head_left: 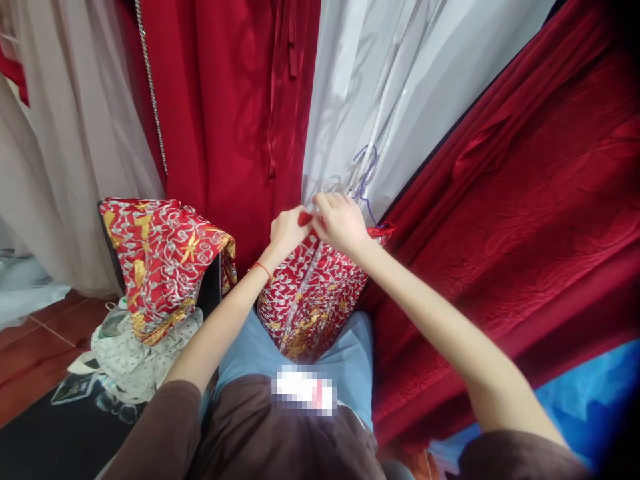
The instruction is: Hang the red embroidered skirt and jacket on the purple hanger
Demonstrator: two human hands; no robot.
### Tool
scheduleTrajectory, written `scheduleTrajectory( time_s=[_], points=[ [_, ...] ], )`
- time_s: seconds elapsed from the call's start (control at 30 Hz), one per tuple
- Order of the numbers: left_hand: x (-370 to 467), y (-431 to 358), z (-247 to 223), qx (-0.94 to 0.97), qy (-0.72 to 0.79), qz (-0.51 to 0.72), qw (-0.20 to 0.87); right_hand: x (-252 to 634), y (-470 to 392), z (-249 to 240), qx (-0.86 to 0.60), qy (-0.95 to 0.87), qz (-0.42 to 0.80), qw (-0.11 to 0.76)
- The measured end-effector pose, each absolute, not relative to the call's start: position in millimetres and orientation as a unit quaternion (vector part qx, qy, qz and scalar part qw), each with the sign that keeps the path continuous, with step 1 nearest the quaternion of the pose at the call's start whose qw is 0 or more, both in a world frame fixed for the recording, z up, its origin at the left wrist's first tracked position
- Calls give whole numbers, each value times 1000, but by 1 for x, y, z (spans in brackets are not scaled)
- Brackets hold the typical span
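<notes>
A red garment (320, 293) with silver scrollwork and gold embroidery hangs in front of my thighs, a pale seam or strip running down its middle. At its top edge my left hand (291, 230) is closed in a pinch, with a bit of red cloth showing at the fingertips. Close beside it, almost touching, my right hand (340, 220) pinches the same edge, fingers bent. Just behind my right hand is a purple wire hanger (367, 177), its lower part reaching the garment's right top corner. Exactly what lies between the fingertips is partly hidden.
Another red and gold embroidered piece (165, 260) drapes over a dark support at left, above white dotted cloth (130, 357). Long red cloth (235, 100), white cloth (345, 80) and dark red fabric (525, 220) hang around. Blue material (585, 400) lies low right.
</notes>
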State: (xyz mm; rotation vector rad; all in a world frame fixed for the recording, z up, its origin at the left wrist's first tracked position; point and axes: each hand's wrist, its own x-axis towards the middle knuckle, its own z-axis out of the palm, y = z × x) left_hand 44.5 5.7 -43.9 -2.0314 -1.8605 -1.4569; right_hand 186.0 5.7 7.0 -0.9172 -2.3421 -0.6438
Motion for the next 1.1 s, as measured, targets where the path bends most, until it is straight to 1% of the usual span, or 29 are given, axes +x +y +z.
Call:
scheduleTrajectory(
  time_s=[0.03, 0.07, 0.1, 0.2, 0.3, 0.33, 0.47, 0.63, 0.77, 0.9, 0.97, 1.0, 1.1],
  points=[
    [42, 9, -46, -652, -588, -478, 15, 196, -6, -8, -350, -864, -259, 256],
    [41, 13, -48, -651, -579, -491, 18, 205, -14, -25, -372, -860, -248, 246],
    [40, 15, -50, -649, -571, -503, 22, 212, -19, -42, -410, -854, -213, 239],
    [39, 22, -54, -636, -570, -520, 38, 220, -14, -98, -493, -846, -50, 194],
    [39, 27, -57, -625, -592, -506, 55, 201, 3, -152, -503, -841, 97, 173],
    [39, 28, -58, -623, -598, -500, 60, 191, 7, -168, -515, -830, 112, 182],
    [35, 29, -59, -623, -603, -494, 64, 153, 14, -212, -588, -769, 70, 242],
    [33, 26, -57, -627, -596, -498, 61, 143, 13, -231, -595, -727, 82, 331],
    [36, 24, -59, -625, -593, -504, 63, 153, 14, -229, -570, -712, 95, 398],
    [37, 25, -57, -624, -588, -512, 54, 155, 16, -225, -548, -691, 144, 450],
    [37, 24, -56, -627, -579, -519, 49, 154, 15, -224, -529, -673, 207, 473],
    [37, 23, -57, -626, -567, -533, 54, 154, 15, -224, -512, -662, 263, 481],
    [40, 10, -82, -576, -514, -623, 129, 157, 12, -221, -430, -619, 455, 474]
  ],
)
